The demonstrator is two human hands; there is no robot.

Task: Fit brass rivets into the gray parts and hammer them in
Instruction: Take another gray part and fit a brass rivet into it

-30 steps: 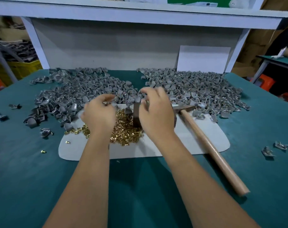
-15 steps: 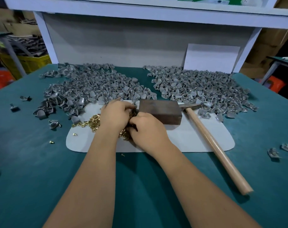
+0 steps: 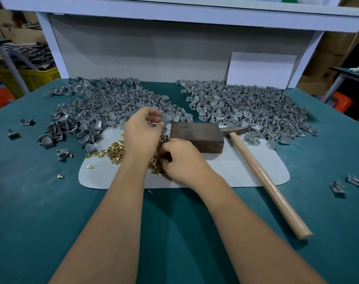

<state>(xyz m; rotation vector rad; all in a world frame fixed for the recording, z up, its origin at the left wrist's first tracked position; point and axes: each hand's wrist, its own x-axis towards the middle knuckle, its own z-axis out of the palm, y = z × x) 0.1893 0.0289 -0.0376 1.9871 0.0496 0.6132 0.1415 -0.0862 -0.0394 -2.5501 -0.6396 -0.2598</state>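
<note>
My left hand is raised over the brass rivet pile and pinches one gray part between thumb and fingertips. My right hand sits just right of it, its fingers curled down into the rivets and pinching there; the fingertips are hidden. A dark metal block lies on the white mat right behind my right hand. The hammer lies untouched to the right, its head beside the block.
Two big heaps of gray parts spread across the back of the green table, one on the left and one on the right. Stray parts and loose rivets lie near the sides. A white shelf frame stands behind.
Both hands came down from the gray parts behind the block to the rivet pile. My left hand has since lifted slightly with a gray part; my right hand stays in the rivets.
</note>
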